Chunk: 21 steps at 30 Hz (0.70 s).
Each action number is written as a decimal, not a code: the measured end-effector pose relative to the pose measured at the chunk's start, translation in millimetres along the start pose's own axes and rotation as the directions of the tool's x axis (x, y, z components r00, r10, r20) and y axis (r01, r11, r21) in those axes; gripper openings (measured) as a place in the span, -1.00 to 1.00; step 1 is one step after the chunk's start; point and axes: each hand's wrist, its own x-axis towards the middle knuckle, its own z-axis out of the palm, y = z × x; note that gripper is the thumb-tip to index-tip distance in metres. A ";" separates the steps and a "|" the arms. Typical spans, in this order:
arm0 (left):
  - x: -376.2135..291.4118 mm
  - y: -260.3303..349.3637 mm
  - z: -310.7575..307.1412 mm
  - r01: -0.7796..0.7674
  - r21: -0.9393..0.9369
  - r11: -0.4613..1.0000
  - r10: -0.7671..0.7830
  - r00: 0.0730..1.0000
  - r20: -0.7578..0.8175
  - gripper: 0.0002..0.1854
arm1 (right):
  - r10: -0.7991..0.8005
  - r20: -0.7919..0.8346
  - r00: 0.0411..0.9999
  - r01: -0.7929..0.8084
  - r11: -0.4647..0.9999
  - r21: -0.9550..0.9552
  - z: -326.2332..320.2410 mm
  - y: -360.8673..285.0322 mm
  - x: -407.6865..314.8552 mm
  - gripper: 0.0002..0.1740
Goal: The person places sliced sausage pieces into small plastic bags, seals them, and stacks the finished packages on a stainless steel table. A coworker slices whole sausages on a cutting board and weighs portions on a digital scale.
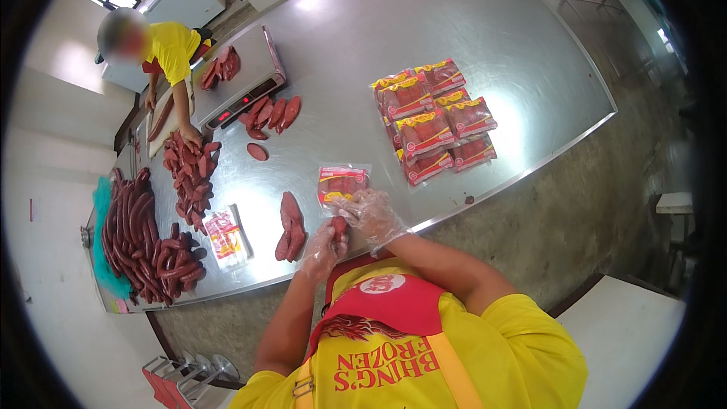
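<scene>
My left hand, in a clear plastic glove, holds reddish sausage slices close to the table's front edge. Just to the right is my right hand, also gloved, with its fingers on the lower end of a printed clear plastic pouch. Sausage pieces show inside that pouch, which lies flat on the steel table. Left of my left hand, a small row of sausage slices rests on the metal. A stack of flat printed pouches lies farther left.
Filled pouches are piled right of centre on the steel table. Whole sausages and a heap of cut slices lie left. Beyond, a co-worker's hand touches the heap, beside a digital scale bearing slices.
</scene>
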 end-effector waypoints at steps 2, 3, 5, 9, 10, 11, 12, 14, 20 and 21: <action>16.6 4.0 8.6 -0.059 -0.017 0.998 0.059 0.998 0.024 -0.66 | -0.016 0.005 1.000 0.016 0.999 -0.030 0.4 2.1 0.2 -0.51; 27.7 5.9 12.9 -0.084 -0.006 0.996 0.084 0.996 0.004 -0.67 | -0.027 -0.003 1.000 0.027 1.000 -0.008 1.4 3.1 0.6 -0.51; 49.3 10.2 17.1 -0.086 0.009 0.996 0.086 0.991 -0.105 -0.72 | -0.047 -0.019 0.999 0.048 0.998 0.037 4.1 5.6 1.4 -0.52; 72.1 27.1 3.4 0.111 0.334 0.936 -0.008 0.955 -0.297 -0.82 | -0.059 -0.001 0.998 0.058 0.998 0.036 7.3 7.5 2.1 -0.56; 70.7 34.4 -3.4 0.181 0.481 0.858 -0.028 0.951 -0.308 -0.82 | -0.036 0.040 0.999 0.035 0.999 0.033 6.7 7.3 2.1 -0.56; 63.2 42.7 -12.4 0.127 0.655 0.745 0.110 0.945 -0.308 -0.77 | 0.006 0.113 0.994 -0.009 1.000 0.026 5.5 6.2 2.0 -0.57; 52.5 54.2 -21.9 0.085 0.802 0.591 0.243 0.930 -0.277 -0.70 | -0.016 0.066 0.998 0.014 0.999 0.037 3.8 4.5 2.6 -0.56; 36.4 74.0 -29.3 0.102 0.896 0.433 0.420 0.856 -0.300 -0.59 | -0.015 0.029 0.999 0.014 0.999 0.044 -0.8 -0.6 5.0 -0.53; 10.7 90.2 -24.4 0.118 0.989 0.087 0.689 0.710 -0.146 -0.49 | 0.113 0.063 0.992 -0.108 0.991 -0.077 -9.5 -23.9 19.9 -0.35; 13.3 88.5 -24.4 0.128 0.992 0.015 0.666 0.738 -0.105 -0.51 | 0.081 0.026 0.996 -0.080 0.995 -0.065 -8.1 -25.9 22.9 -0.35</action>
